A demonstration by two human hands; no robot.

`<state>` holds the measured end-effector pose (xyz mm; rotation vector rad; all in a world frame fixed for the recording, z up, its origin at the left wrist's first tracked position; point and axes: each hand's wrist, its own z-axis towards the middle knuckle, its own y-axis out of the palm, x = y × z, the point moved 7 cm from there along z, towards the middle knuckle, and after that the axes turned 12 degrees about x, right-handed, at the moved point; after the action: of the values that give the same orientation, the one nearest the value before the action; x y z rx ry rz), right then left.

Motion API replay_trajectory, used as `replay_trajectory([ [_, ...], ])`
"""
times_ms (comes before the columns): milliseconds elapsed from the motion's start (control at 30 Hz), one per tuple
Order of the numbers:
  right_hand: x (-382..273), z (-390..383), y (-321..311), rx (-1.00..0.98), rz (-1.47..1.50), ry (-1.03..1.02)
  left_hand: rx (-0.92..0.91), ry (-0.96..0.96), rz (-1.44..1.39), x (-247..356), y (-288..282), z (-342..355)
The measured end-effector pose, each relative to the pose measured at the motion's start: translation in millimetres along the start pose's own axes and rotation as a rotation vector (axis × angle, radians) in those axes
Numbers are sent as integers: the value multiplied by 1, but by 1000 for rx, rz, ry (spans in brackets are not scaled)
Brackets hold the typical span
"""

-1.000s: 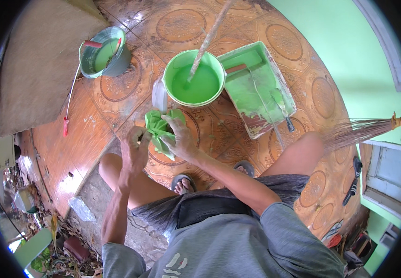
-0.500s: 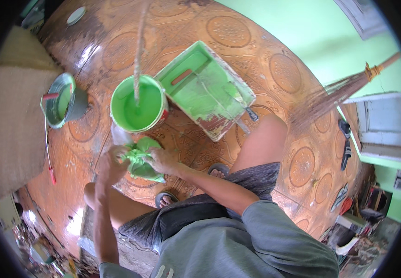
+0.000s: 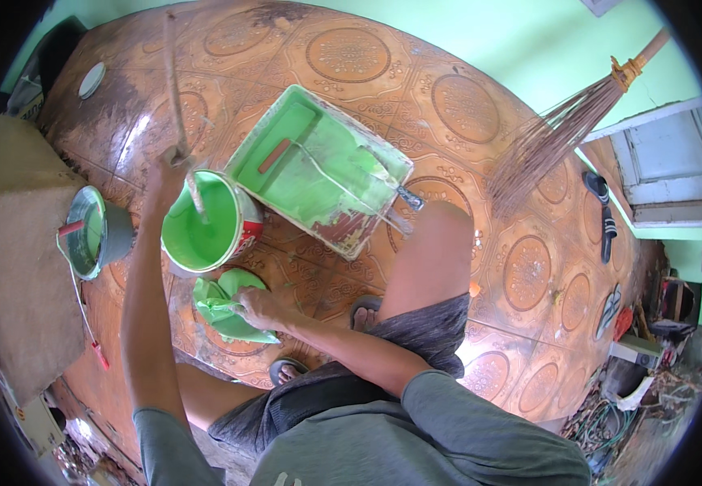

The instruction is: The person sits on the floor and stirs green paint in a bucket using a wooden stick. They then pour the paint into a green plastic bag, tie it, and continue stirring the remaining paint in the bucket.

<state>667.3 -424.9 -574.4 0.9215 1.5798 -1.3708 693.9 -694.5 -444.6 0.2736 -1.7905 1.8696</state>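
My left hand [image 3: 171, 166] is closed round a long wooden stick [image 3: 174, 89], whose lower end stands in green paint in a white bucket [image 3: 192, 257]. Just in front of my feet, my right hand [image 3: 258, 308] pinches the edge of a crumpled light green plastic bag [image 3: 241, 326]. The bag lies low, close to the near side of the bucket. Beside the bucket on the right rests a paint tray [image 3: 326, 190] coated in green, with a roller [image 3: 276, 155] lying in it.
A grey bucket [image 3: 116, 235] with a red-handled roller [image 3: 71, 228] stands at left by a brown box [image 3: 23, 243]. A twig broom [image 3: 557, 134] leans at the right wall. Sandals [image 3: 608, 235] lie right. A white lid [image 3: 91, 80] is at far left.
My left hand has let go of the green bag and moved up and forward onto the stick. My right hand still holds the bag. The view has shifted slightly.
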Motion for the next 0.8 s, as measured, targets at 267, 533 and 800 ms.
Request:
replay_trajectory([
  [267, 11, 0, 3, -37, -28, 60, 382, -63, -335, -11, -71, -39],
  [533, 1, 3, 2, 25, -59, -62, 663, -298, -900, -90, -55, -77],
  [800, 17, 4, 4, 31, -28, -35, 431, -190, -481, -84, -34, -38],
])
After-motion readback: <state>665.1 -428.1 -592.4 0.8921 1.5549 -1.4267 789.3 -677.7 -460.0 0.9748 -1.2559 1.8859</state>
